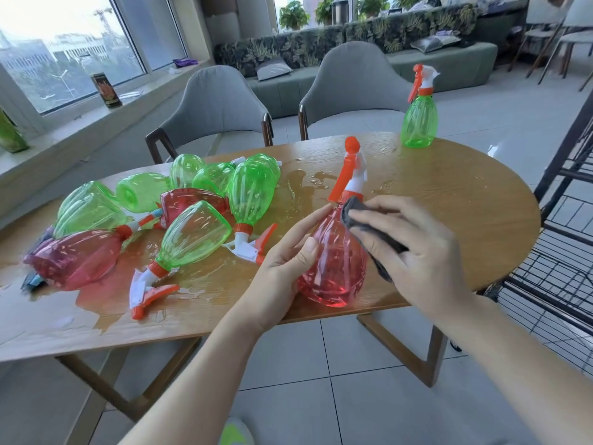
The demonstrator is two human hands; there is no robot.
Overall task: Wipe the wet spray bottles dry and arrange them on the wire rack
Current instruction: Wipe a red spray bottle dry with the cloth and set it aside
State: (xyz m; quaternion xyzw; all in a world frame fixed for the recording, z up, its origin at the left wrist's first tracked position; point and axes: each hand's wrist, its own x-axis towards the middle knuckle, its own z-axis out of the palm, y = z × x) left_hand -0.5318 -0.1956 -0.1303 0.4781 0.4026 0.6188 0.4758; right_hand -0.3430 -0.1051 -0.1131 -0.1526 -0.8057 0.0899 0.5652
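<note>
Wetness is the chief hazard here; left of the grip, a heap of green and red bottles (192, 213) lies on its sides in a puddle (96, 303) that spreads across the bench (449, 203) toward its near edge; any bottle set back down there after wiping would likely pick up water again. The left hand (282, 268) cups the red bottle (333, 264) from its left side, thumb on the front, fingers laid along the shoulder, holding it upright just past the near edge of the bench; that plastic looks slick, and I judge a loose hold could let it twist or drop to the tiled floor (353, 396) below. Against the bottle's right shoulder, the right hand (420, 252) presses a dark cloth (375, 236), fingers clenched lightly over it; a hard push from that side could tip the bottle out of the left hand's hold; the orange trigger (343, 178) above the grip might snag the cloth. Beyond and right of the grip, one green bottle (419, 120) stands upright near a smaller wet patch. Farthest right, the wire rack (558, 252) stands beside the bench, no bottles visible on it; a bottle could tip on its open wires if set down carelessly.
</note>
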